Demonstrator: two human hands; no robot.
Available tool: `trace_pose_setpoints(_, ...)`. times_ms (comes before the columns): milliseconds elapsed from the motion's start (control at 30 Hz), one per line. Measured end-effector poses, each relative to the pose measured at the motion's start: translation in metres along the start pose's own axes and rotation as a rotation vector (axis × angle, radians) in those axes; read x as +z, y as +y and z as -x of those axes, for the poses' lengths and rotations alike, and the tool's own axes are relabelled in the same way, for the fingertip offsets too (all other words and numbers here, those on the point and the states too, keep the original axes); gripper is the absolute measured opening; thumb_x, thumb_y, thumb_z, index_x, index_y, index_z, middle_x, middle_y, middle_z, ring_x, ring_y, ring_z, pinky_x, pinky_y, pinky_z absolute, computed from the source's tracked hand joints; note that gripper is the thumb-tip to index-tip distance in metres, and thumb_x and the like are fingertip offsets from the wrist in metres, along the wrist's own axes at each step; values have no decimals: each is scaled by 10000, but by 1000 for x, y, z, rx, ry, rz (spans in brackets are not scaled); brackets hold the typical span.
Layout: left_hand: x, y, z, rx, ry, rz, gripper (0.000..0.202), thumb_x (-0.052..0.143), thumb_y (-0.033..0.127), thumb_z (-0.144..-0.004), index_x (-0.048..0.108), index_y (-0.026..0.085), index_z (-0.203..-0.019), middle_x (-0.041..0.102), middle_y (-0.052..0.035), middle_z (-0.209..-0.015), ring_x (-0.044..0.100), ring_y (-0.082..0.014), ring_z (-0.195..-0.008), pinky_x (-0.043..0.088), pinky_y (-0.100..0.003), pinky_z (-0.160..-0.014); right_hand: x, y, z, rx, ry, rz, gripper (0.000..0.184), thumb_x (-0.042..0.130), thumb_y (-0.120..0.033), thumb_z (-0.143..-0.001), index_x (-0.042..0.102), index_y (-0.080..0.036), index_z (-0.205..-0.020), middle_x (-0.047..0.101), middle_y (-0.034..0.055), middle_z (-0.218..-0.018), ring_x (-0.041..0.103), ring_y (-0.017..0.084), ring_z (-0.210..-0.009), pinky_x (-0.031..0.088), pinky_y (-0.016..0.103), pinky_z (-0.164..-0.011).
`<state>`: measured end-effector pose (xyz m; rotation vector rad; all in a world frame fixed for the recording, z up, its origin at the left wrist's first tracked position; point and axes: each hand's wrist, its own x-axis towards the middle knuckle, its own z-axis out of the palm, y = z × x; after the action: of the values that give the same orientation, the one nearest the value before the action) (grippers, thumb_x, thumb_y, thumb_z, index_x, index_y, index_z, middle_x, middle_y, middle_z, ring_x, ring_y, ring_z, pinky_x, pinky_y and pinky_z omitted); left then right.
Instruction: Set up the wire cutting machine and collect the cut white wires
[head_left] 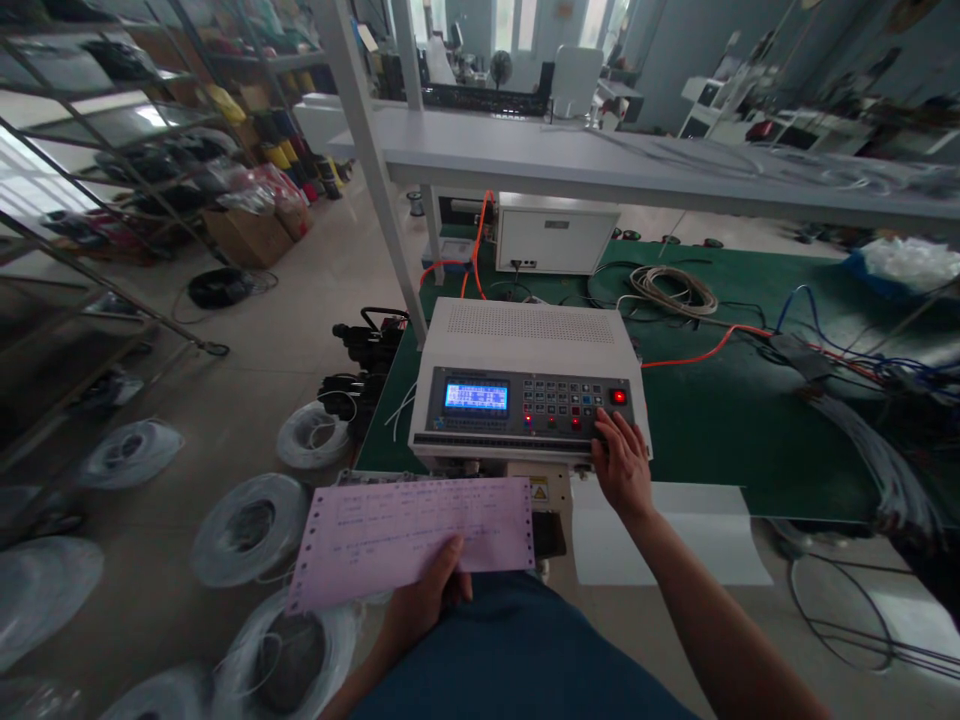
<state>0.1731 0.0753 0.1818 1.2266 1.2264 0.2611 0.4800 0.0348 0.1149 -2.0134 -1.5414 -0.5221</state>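
While the person's left hand (433,595) holds a pink paper (390,535) by its bottom edge, the right hand (625,470) is at the buttons (551,397) on a white machine (525,345). From where I stand, the left fingers are pinched on the paper, with the thumb on top. The right fingers are loose and a bit spread, and their tips are at the low right part of the buttons, below a red lit button (618,397). I can't tell if one is pushing down. The paper is just past the front edge of the green desk (750,420), by the left corner, and it has little holes down both short sides. The machine sits near that same corner, and its blue screen (476,396) is lit up. A white sheet (697,545) pokes out past the front edge, to the right of the machine. Near the back edge is a white box (551,240), with a coil of cable (694,297) to its right. Grey wires (862,435) lie toward the front edge, far to the right. Big clear rolls (214,540) lie on the floor (289,345) past the left edge.
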Motion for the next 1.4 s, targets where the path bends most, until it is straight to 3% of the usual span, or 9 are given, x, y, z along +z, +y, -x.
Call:
trace_pose_setpoints(433,0,-3,-1,-15,-1,-48,550,375,593,-769,473,203,-394,405,8,-415,392,-128,-441,334,-274,-556,-10,-4,-8,-9,-33,27,244,468,-222,-861,500,-179,-1099,565,71,-1248,457,223,-1198,367,431,-1006)
trace_pose_setpoints(633,-2,-7,-2,-48,6,-83,545,384,601,-768,487,203,-410,433,8,-427,413,-136,-457,340,-280,-587,-4,-45,-8,-169,-140,-31,248,481,-223,-860,503,-195,-1106,552,33,-1268,430,211,-1215,320,431,-1041)
trace_pose_setpoints(767,-4,-3,0,-27,4,-87,551,371,603,-775,493,203,-416,428,9,-426,412,-137,-452,340,-280,-582,5,-61,-18,-176,-133,-25,240,481,-234,-862,510,-189,-1096,549,23,-1273,434,215,-1206,302,438,-1048)
trace_pose_setpoints(1400,-3,-6,0,6,-2,-34,566,385,623,-751,481,206,-381,432,-3,-410,427,-138,-448,358,-281,-598,2,-60,-32,-97,-122,-60,209,469,-237,-865,534,-210,-1062,590,19,-1219,476,219,-1139,291,449,-1040)
